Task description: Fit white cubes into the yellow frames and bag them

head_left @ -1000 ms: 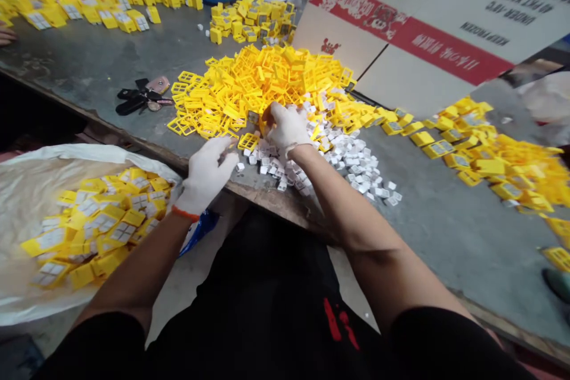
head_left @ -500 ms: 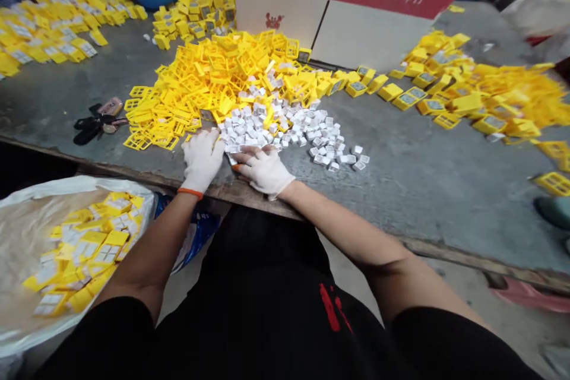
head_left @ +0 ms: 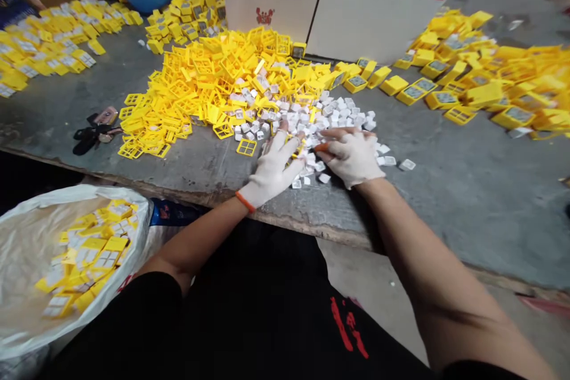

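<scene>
White pieces [head_left: 351,111] bunch at the yellow heap's near right side

Here's the yellow heap [head_left: 200,77]; to its near right comes the left hand [head_left: 272,171], fingers spread, touching white pieces. Farther right of the heap, the right hand [head_left: 358,157], fingers bent among them; whether it grips one, can't tell. Light, low fingertips would suit best, parting pieces without scattering them.
</scene>
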`<state>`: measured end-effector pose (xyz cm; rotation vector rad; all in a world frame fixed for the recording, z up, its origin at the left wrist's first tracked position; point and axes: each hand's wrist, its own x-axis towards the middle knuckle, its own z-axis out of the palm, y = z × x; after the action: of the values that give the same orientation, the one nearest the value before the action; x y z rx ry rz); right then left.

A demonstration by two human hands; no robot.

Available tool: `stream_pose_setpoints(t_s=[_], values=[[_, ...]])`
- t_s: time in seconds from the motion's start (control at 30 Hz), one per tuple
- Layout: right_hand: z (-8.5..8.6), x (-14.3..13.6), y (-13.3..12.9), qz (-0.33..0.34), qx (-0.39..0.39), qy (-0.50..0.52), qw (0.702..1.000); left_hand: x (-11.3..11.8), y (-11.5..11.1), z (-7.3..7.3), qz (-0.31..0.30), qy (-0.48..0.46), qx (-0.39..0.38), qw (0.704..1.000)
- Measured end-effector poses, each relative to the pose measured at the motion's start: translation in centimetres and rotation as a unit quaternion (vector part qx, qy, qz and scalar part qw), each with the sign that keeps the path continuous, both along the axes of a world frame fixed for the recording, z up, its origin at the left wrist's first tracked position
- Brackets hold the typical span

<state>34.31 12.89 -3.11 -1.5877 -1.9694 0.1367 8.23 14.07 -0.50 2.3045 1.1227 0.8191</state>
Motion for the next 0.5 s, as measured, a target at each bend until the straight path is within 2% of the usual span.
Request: stream_pose_setpoints(t_s=[0.07, 0.1, 0.17, 0.23, 0.3, 0.43, 0.5], values=[[0.8, 0.6, -0.8, -0.082, -0.013, -0.005, 0.997, -2.5, 0.0, 0.9, 0.013, 0.021, 0.028, 0.999], [1.1, 0.7, -1.1, -0.106, -0.010, -0.001, 0.994, -4.2, 0.1, 1.4, 0.046, 0.049, 0.041, 0.997], [1.4, 0.4, -1.4, -0.122, 0.013, 0.019, 0.992, -7.3, 0.8, 2.4, 0.160, 0.142, 0.025, 0.977], [1.4, -0.2, -1.3, -0.106, 0.034, 0.036, 0.993, -9.2, 1.8, 3.3, 0.202, 0.190, -0.004, 0.961], [1.4, -0.8, -1.0, -0.084, 0.030, 0.032, 0.996, -9.1, 2.7, 3.9, 0.201, 0.216, -0.032, 0.955], [2.3, -0.7, -1.1, -0.081, -0.002, -0.008, 0.997, -6.0, 3.9, 4.8, 0.189, 0.313, -0.066, 0.928], [3.2, -0.7, -2.2, -0.091, 0.016, -0.015, 0.996, -5.0, 3.8, 5.1, 0.183, 0.345, -0.063, 0.918]])
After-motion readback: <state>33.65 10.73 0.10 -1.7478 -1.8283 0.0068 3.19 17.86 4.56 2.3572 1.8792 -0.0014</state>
